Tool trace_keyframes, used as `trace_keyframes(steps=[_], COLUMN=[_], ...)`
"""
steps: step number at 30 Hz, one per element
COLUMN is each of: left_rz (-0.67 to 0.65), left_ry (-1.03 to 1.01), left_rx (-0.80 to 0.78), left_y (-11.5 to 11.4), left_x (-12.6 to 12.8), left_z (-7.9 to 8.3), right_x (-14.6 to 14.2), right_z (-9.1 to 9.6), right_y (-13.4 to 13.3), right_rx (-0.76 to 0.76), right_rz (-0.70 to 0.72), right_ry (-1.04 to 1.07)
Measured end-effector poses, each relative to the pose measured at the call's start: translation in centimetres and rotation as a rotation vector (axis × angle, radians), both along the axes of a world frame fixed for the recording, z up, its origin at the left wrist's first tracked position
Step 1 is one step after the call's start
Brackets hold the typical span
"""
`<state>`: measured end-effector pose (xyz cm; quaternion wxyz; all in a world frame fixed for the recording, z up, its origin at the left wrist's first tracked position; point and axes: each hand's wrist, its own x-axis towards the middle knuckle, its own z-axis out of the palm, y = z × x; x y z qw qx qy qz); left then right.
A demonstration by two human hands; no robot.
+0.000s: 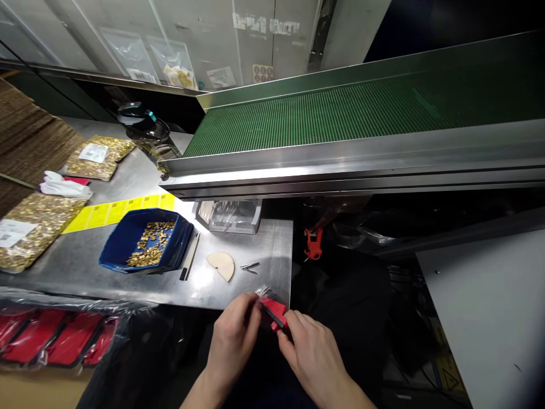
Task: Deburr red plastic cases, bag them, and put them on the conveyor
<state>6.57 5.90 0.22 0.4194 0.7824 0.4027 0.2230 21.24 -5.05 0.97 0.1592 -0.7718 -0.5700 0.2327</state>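
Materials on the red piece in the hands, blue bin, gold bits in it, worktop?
Red piece: probably plastic, smooth; even color, crisp edges.
Blue bin: likely molded plastic, satin; uniform color, one-piece walls.
Gold bits: look metallic, maybe brass or plated; bright glints.
Worktop: bare metal, possibly steel, dull sheen; gray, streaky reflections.

In the lower middle, the little part point(276, 308) is red with a dark stripe. On the left, the tub point(119, 243) is blue, its bits point(152, 244) gold, the strip point(116, 212) yellow. The belt point(298, 120) at the upper right is green with thin lines.
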Motion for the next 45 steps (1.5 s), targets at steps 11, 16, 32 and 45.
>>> trace_keyframes(steps=[11,16,32,45], left_rz=[-0.372,-0.411,0.018,-0.509], left_ry=[-0.09,-0.04,-0.347,-0.105], left_rx=[-0.159,-0.45,-1.017,-0.795], left_y=[0.8,0.7,-2.4,-1.8], left_x=[-1.7,-2.6,-2.5,-4.2], left_z=[1.7,1.1,-4.0,-2.5], right_x=[4.2,4.5,2.9,6.5], right_z=[2.2,-0.4,-0.9,2.6], right_y=[2.3,2.4,-1.3,-0.9], right_rx=[-0.258,-0.335,0.058,0.194], right_rz=[-0.173,-0.266,-0.511,-0.169], right_ry=[1.043,1.357,0.862,1.126])
